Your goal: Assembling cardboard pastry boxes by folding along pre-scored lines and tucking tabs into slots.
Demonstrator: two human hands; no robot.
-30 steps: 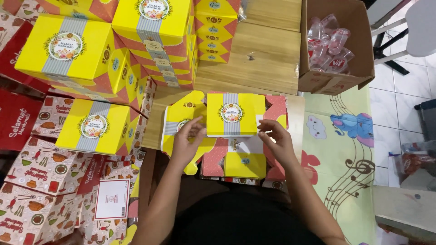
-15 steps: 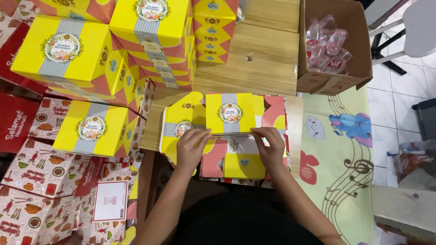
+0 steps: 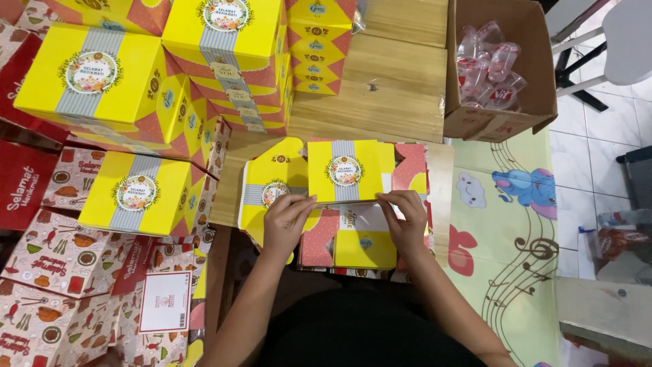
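A yellow cardboard box [image 3: 348, 171] with a grey stripe and a round floral label lies partly folded on a low wooden table [image 3: 387, 102]. My left hand [image 3: 286, 223] presses on the near left edge of its lid. My right hand [image 3: 405, 221] holds the near right edge, fingers on the fold. Under the box lie more flat yellow and red-patterned box blanks [image 3: 353, 238]. A second flat yellow blank [image 3: 272, 183] sticks out to the left, under my left hand.
Stacks of finished yellow boxes [image 3: 156, 75] stand at the back left, red and white patterned boxes [image 3: 54, 258] at the near left. A brown carton [image 3: 536, 81] of clear plastic cups [image 3: 489, 64] sits at the back right. A cartoon mat [image 3: 509, 231] covers the floor.
Both hands have moved inward and up onto the near edge of the box lid, and the lid now lies flatter.
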